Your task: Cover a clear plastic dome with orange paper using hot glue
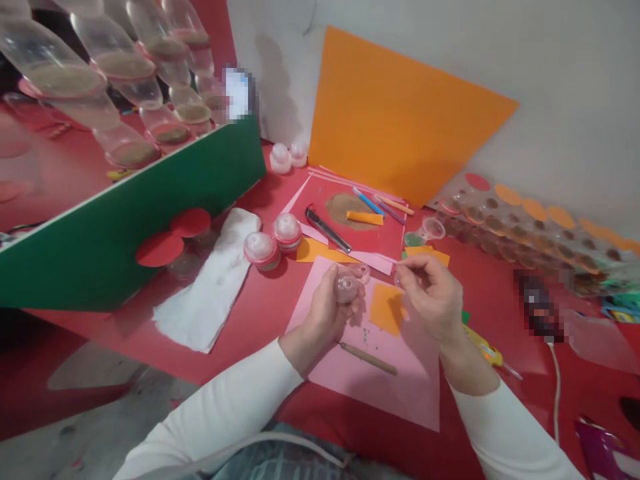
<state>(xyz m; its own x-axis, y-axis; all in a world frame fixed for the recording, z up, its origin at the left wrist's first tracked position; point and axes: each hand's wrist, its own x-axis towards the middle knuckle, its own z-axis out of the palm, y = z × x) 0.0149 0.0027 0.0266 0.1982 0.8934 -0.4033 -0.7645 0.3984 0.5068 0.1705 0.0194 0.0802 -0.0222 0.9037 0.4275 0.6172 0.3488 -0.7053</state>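
Observation:
My left hand (327,303) is closed around a small clear plastic piece (346,285) with a round hole in its top. A second clear rounded part (362,273) shows beside its fingertips. My right hand (431,290) pinches thumb and forefinger together at the right. Something thin and pale seems to be at its fingertips, too small to make out. Below both hands lies a pink sheet (400,400), with an orange paper square (386,309), a wooden-handled awl (369,358) and small dark bits (369,339) on it.
Behind lie a box cutter (327,229), pens (367,201) and red paper (320,193). Two clear-and-pink containers (261,250) and a white cloth (210,280) sit left, before a green board (150,220). A yellow-handled tool (483,347) and a cable (556,393) lie right.

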